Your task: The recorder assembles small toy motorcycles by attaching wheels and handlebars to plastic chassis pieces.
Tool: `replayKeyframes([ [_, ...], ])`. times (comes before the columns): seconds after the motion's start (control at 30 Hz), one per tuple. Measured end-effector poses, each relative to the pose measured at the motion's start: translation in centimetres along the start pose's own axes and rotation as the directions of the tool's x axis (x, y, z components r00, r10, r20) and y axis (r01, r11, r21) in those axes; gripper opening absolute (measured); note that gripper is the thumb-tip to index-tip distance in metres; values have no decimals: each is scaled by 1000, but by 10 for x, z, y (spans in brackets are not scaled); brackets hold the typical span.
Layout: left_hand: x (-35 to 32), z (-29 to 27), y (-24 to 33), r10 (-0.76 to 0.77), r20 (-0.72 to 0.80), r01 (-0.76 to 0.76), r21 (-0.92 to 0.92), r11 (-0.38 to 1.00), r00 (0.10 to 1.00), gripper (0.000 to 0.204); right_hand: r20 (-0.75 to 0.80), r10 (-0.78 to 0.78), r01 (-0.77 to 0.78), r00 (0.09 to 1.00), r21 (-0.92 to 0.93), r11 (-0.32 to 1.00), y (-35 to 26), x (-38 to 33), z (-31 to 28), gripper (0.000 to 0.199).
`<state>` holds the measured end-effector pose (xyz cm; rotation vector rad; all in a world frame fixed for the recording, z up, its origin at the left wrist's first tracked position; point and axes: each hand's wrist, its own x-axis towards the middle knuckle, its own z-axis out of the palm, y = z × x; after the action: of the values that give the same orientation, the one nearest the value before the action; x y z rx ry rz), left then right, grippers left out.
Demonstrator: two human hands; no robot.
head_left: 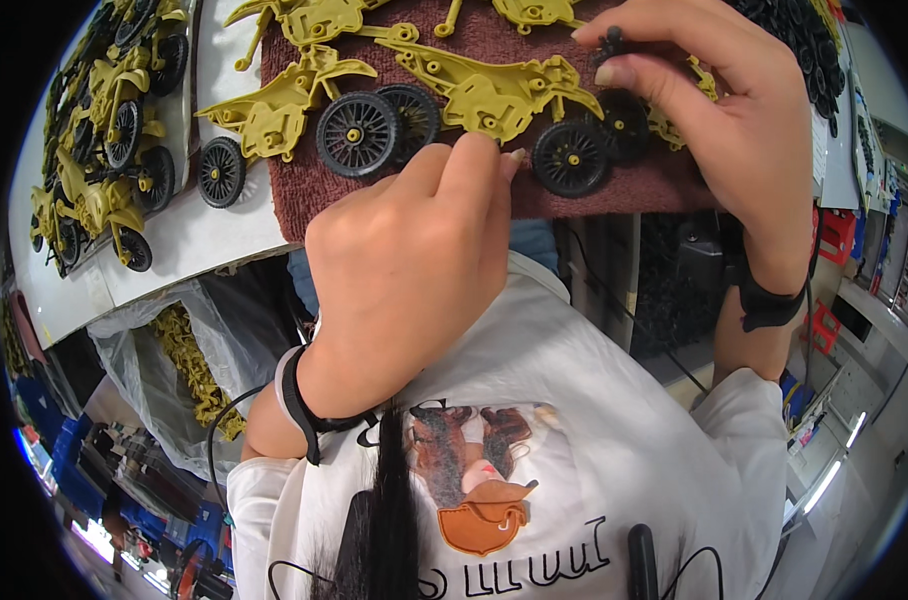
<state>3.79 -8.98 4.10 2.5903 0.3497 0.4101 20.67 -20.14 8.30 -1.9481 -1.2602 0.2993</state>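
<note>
My left hand (409,255) is closed with its fingertips pressed together at the lower edge of a yellow toy motorcycle body half (489,90); whatever they grip is hidden. Between thumb and forefinger, my right hand (729,95) pinches a small black plastic part (611,42) above the body's right end. Black spoked wheels with yellow hubs flank this body: a left wheel (357,134) and a right wheel (571,158), each overlapping another black wheel behind it. Left of them lies a second yellow body half (279,112), with a black wheel (221,173) at its lower left.
A brown-red towel (639,190) lies under the parts on a white table (189,250). Further yellow bodies (319,18) lie along the far side. Several toy motorcycles with wheels (104,200) are piled at left. Black parts (799,60) heap at the far right. Below hangs a clear bag (149,370) near yellow pieces.
</note>
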Motion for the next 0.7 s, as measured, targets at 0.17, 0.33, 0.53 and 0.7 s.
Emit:
replayKeyframes([
  [0.17,-2,7,-2,59,-60,-54,69,996,996,21,38,49,-36,998,-289,957,-22,4,2,17],
  [0.33,0,9,-3,79,-64,-70,140,988,995,22,-2,149,-149,989,34,988,-5,8,0,16],
  [0.53,2,5,5,26,-1,-26,82,996,1000,21,229,199,-232,953,126,964,2,29,-10,18],
  [0.7,2,6,4,8,16,-10,128,992,1000,20,442,155,-55,884,-231,971,-22,48,-5,15],
])
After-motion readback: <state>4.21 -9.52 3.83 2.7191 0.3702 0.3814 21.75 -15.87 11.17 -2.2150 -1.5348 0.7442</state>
